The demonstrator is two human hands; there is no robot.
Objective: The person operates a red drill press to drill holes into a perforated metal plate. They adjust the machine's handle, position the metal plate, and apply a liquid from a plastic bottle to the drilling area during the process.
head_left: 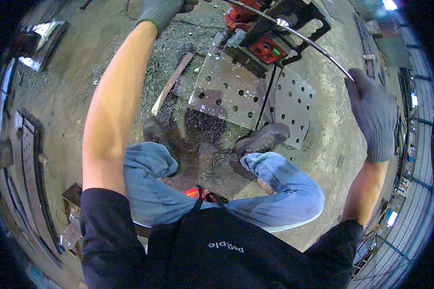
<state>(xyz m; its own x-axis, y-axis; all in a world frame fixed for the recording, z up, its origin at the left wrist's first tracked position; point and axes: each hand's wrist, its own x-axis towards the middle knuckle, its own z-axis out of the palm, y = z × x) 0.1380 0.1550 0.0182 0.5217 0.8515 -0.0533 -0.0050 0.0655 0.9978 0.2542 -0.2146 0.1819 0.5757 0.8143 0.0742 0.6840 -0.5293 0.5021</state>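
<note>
My right hand (374, 115), in a grey knit glove, is closed around the lower end of a long thin metal bar (318, 47). The bar runs up and left through a bright hub (282, 22) on a red and black drilling machine (270, 48), then leaves the top edge. My left hand (165, 12), gloved in grey with a green cuff, is at the top edge, left of the machine. Its fingertips point right but are mostly cut off, so its grip cannot be made out. The machine rests on a grey steel plate (226, 94) with rows of round holes.
A second holed plate (294, 103) adjoins the first. Metal shavings (169, 62) litter the floor around a flat strip (172, 82). My shoes (265, 138) are close to the plates. Steel pieces (31, 164) lie left; a plastic bottle (71, 235) is at lower left.
</note>
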